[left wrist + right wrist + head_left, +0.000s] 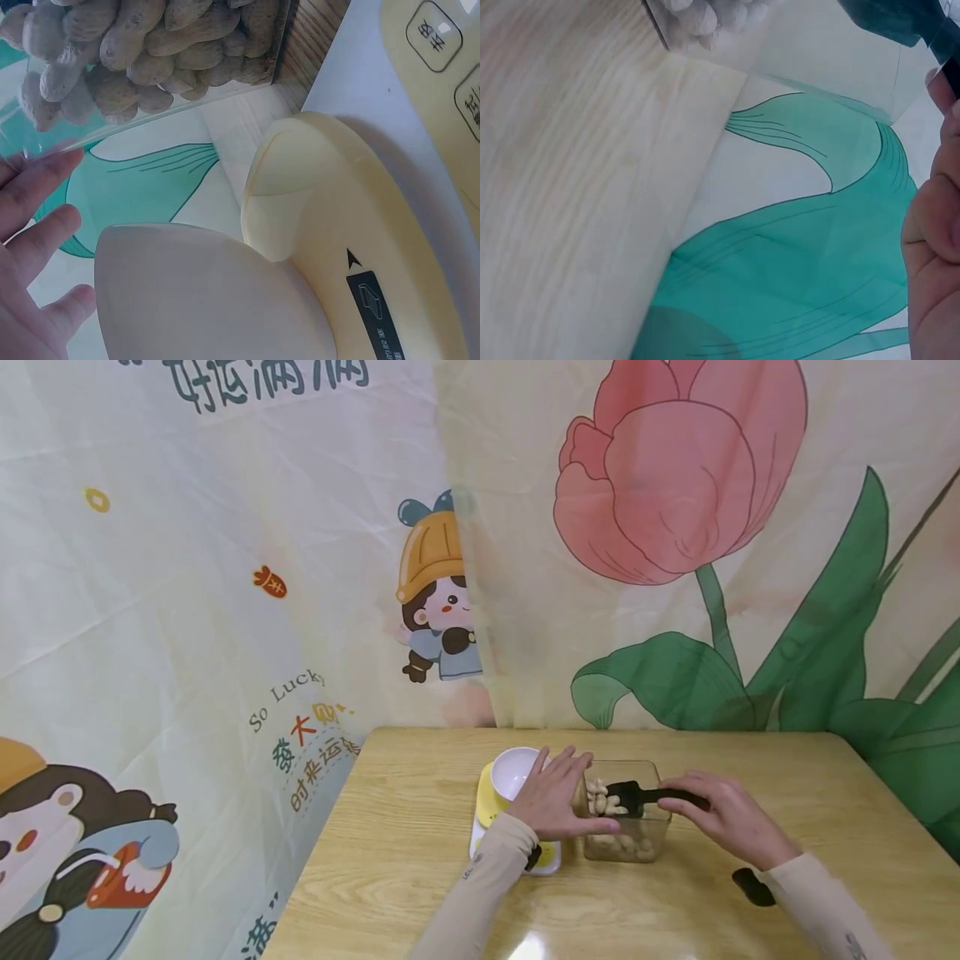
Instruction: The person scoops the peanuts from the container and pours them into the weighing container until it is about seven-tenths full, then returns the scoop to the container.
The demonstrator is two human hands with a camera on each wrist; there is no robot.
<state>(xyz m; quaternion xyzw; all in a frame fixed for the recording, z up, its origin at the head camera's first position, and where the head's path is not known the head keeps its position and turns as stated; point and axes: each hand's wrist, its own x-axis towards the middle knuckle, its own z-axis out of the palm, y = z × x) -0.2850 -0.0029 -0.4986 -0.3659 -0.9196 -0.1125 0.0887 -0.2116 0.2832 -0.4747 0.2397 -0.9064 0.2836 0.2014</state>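
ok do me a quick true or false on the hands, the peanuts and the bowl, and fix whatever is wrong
1. The right hand holds the black scoop. True.
2. Peanuts lie in the clear container. True.
3. The white bowl stands straight on the wooden table. False: it sits on the yellow and white scale.
4. The left hand grips the scoop's handle as well. False: its fingers are spread, with fingertips at the clear container's side.
5. In the head view, the clear container is to the right of the white bowl. True.
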